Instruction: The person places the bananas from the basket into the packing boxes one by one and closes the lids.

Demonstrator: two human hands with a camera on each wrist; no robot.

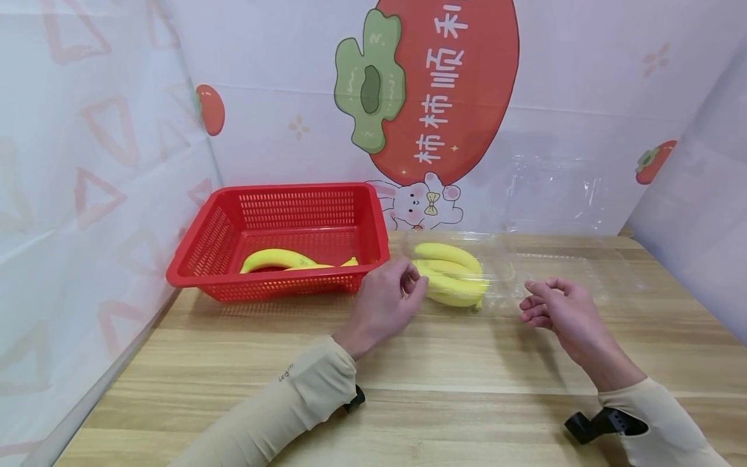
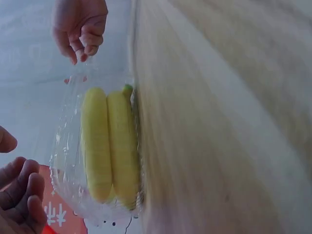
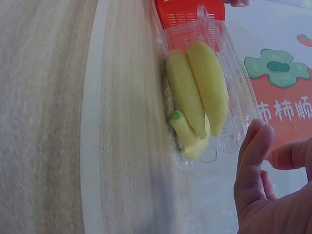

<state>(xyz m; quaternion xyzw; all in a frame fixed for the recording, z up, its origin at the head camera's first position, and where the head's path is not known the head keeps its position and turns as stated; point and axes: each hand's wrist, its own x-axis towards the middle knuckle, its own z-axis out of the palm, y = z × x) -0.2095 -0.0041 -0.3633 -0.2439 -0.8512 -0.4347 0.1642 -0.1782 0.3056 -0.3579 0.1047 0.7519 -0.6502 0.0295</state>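
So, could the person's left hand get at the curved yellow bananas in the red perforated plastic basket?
Probably yes: the left hand looks empty and is close to the basket. Nothing covers its top, so the bananas seem reachable from above, over the front wall.

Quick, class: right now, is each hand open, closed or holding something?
Left hand: open, fingers loosely curled, nothing held; near the clear plastic box with yellow curved bananas.
Right hand: open, fingers relaxed, nothing held.

clear plastic container (image 2: 68, 156): upright | yellow bananas (image 1: 452, 267): several, lying inside, side by side
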